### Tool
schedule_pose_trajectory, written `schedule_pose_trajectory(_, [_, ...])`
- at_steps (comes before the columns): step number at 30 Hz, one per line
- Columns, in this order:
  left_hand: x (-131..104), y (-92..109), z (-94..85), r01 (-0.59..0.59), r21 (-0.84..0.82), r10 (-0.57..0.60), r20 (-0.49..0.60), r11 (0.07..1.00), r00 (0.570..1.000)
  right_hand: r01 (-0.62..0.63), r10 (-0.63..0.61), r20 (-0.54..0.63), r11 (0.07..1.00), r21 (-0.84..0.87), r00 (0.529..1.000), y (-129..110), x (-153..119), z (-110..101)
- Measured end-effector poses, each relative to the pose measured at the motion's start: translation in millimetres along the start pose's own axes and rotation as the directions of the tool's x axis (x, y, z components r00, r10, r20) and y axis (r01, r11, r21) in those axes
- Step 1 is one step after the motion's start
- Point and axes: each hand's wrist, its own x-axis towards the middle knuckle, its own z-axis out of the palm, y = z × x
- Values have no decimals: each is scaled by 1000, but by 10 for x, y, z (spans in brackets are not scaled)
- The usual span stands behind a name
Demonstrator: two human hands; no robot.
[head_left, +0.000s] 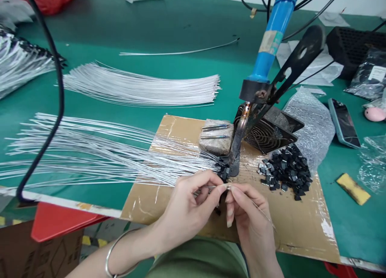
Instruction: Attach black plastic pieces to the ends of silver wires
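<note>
My left hand [196, 197] is closed in a pinch, with a thin wire between thumb and index finger. My right hand [250, 213] pinches close beside it, fingertips almost touching the left ones. From its fingers a thin wire strand [265, 215] runs down across the palm side. Just beyond my fingertips, black connectors [223, 169] cap the ends of a loose fan of white wires [120, 153]. Over them leans a blue-handled soldering iron [267, 48] in a stand, its tip [239, 133] pointing down. What exactly meets between my fingertips is too small to make out.
Cardboard [289, 229] lies under my hands. To the right are a pile of black connectors [289, 169], bubble wrap [313, 121], a phone [343, 121] and a yellow sponge [352, 188]. A bundle of white wires [141, 85] lies behind; a black cable [57, 68] hangs left.
</note>
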Motion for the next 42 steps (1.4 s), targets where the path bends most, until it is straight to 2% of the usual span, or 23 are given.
schedule_pose_trajectory(10, [-36, -64, 82, 26, -62, -28, -36, 998, 999, 72, -65, -98, 995, 73, 993, 40, 32, 168])
schedule_pose_trajectory(13, [-18, -41, 78, 62, -114, -65, -24, 992, 998, 66, -62, -74, 996, 54, 995, 41, 27, 142])
schedule_pose_trajectory(18, [18, -16, 56, 96, -113, -104, -63, 989, 993, 74, -74, -58, 997, -3, 996, 27, 11, 62])
schedule_pose_trajectory(25, [39, 30, 59, 79, -103, -87, -78, 992, 993, 91, -106, -133, 989, -119, 985, 37, -16, 76])
schedule_pose_trajectory(31, [22, 17, 47, 61, -87, -68, -81, 994, 994, 130, -140, -68, 982, -137, 988, 63, 16, 23])
schedule_pose_trajectory(35, [4, -7, 43, 49, -85, -56, -83, 995, 995, 109, -115, -41, 987, -117, 993, 26, 7, -2])
schedule_pose_trajectory(42, [4, -18, -1, 37, -41, -39, -50, 998, 998, -26, 27, 12, 995, -94, 1000, -145, 64, -4])
